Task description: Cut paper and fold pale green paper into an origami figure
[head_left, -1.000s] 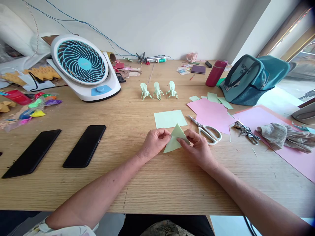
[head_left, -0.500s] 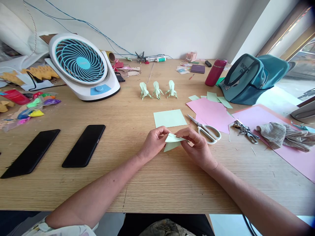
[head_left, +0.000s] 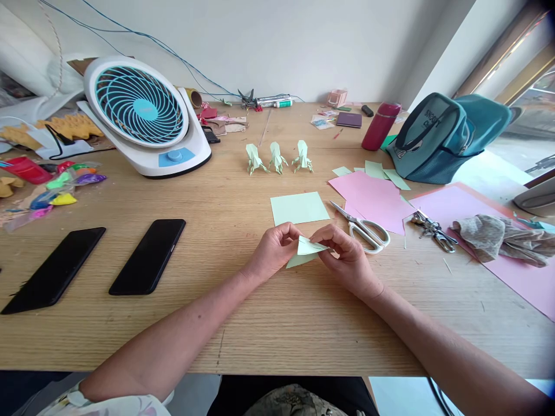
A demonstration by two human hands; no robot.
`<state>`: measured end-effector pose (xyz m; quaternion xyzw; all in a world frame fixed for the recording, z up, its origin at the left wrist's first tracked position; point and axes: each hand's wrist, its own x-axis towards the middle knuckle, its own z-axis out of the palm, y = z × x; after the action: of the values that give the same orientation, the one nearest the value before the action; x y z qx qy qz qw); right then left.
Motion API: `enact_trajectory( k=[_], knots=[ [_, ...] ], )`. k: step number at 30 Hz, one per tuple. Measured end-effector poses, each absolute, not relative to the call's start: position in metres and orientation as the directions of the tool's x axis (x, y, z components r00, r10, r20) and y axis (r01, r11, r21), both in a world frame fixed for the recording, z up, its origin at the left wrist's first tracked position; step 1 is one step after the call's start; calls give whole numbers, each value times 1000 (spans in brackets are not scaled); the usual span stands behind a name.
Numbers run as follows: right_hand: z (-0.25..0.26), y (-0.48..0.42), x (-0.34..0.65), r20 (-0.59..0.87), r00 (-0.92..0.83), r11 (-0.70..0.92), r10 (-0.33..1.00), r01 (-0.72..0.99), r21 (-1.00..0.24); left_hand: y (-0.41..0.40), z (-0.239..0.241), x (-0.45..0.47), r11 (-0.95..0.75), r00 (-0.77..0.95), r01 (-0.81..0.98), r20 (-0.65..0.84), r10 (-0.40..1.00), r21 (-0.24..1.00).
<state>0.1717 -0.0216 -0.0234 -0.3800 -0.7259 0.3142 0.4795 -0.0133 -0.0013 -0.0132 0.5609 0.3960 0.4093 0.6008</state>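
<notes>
My left hand (head_left: 272, 251) and my right hand (head_left: 347, 257) meet at the middle of the wooden table (head_left: 243, 323), both pinching a folded piece of pale green paper (head_left: 306, 252). The paper is creased into a small pointed shape, its top flap bent down between my fingertips. Just beyond my hands lies a flat pale green paper square (head_left: 298, 207). Farther back stand three folded green paper figures (head_left: 277, 158) in a row.
White-handled scissors (head_left: 363, 228) lie right of my hands beside pink paper sheets (head_left: 373, 199). Two black phones (head_left: 147, 255) lie at the left. A white and blue fan (head_left: 143, 115), a red bottle (head_left: 380, 127), a teal bag (head_left: 442, 136), keys (head_left: 431, 230) and a cloth (head_left: 498, 237) stand around.
The green paper stood up as a tall triangle a second ago; its tip is now folded down flat between my fingers. My hands stay in the same spot.
</notes>
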Motion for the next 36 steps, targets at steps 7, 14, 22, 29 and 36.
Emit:
enact_trajectory(
  k=[7, 14, 22, 29, 36],
  knots=[
    [-23, -21, 171, 410, -229, 455, 883, 203, -867, -3, -10, -12, 64, 364, -39, -45, 930, 997],
    [-20, -19, 173, 486, -244, 535, 839, 206, -819, -4, -8, -11, 141, 372, -91, -98, 923, 986],
    [-22, -17, 174, 471, -271, 521, 839, 149, -841, -3, -8, -12, 166, 377, -107, -115, 919, 980],
    [-23, -15, 176, 466, -263, 520, 845, 197, -831, -2, -8, -12, 225, 409, -143, -150, 900, 964],
    [-22, -15, 175, 468, -274, 530, 840, 231, -816, -1, -8, -12, 151, 413, -132, -84, 907, 980]
  ],
)
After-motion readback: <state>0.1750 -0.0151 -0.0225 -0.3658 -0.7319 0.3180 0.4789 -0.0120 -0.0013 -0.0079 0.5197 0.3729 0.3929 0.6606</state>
